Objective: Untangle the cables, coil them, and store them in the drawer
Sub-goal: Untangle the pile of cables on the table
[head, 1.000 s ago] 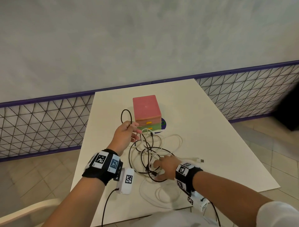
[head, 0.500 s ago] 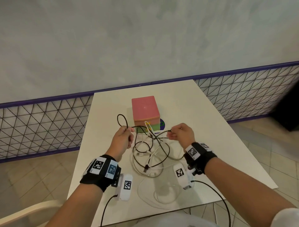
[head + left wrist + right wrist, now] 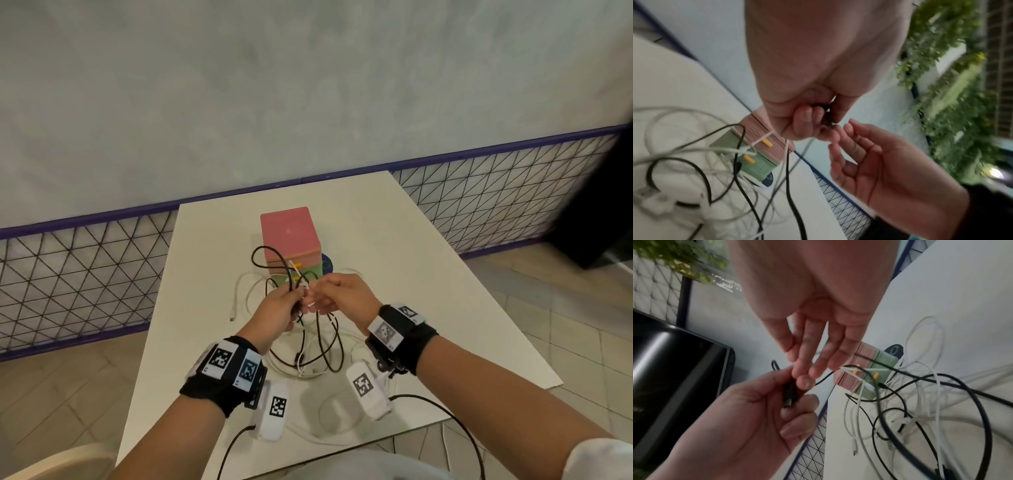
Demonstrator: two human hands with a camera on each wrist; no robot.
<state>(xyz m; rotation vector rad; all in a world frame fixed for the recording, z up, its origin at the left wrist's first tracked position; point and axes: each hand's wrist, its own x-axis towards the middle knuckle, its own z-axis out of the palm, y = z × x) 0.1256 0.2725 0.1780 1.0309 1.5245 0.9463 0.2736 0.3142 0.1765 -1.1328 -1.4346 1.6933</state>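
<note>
A tangle of black cable (image 3: 322, 342) and white cable (image 3: 246, 291) lies on the white table (image 3: 394, 274), in front of a small drawer box (image 3: 289, 236) with a pink top and a green lower drawer. My left hand (image 3: 298, 301) hovers above the tangle, its fingers curled round the black cable's plug end (image 3: 789, 391). My right hand (image 3: 318, 298) meets it from the right. Its fingers (image 3: 803, 353) are straight and touch the left thumb and the plug. The black cable (image 3: 791, 194) loops up behind the left hand and hangs down onto the pile.
Both drawers of the box (image 3: 756, 154) are closed, with yellow handles. A dark round sticker (image 3: 326, 263) lies beside the box. A cream chair (image 3: 51, 462) stands at the near left and a black object (image 3: 599, 222) on the floor to the right. The table's near edge is just below my wrists.
My right hand has let go of the black cable it held stretched and moved left to meet my left hand. The left hand keeps its grip and has shifted slightly towards the middle.
</note>
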